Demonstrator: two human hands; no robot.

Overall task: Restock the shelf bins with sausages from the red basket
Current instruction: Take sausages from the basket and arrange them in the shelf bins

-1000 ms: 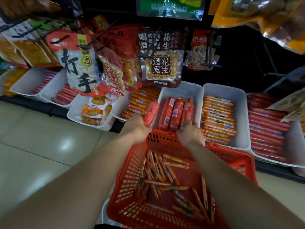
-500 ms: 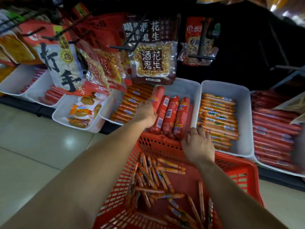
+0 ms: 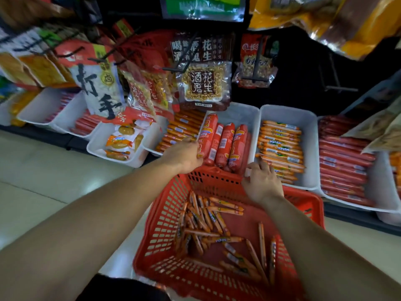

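The left hand grips a fat red sausage by its near end, fingers curled round it, and holds it at the left side of the middle bin, just beside three like ones that lie side by side. Gripping it by the end probably lets the far length go down first into the gap between that row and the bin's left wall. The sausage's long axis runs front to back, its far end pointing at the bin's back wall and leaning slightly right, nearly parallel with its neighbours. Whether it already rests on the bin floor cannot be told. The right hand holds nothing. Its fingers are spread and relaxed, with the tips at the bin's near rim where the basket meets it, seemingly to steady the basket or the row. The basket sits close under the bin fronts, which keeps each reach short. Inside it thin sausages lie scattered, pointing every way, and no fat ones show among them. Matching thin ones lie crosswise, stacked left to right, in the right bin, so that bin is the likely next one to fill. Snack packs hang above and cover the backs of some bins.
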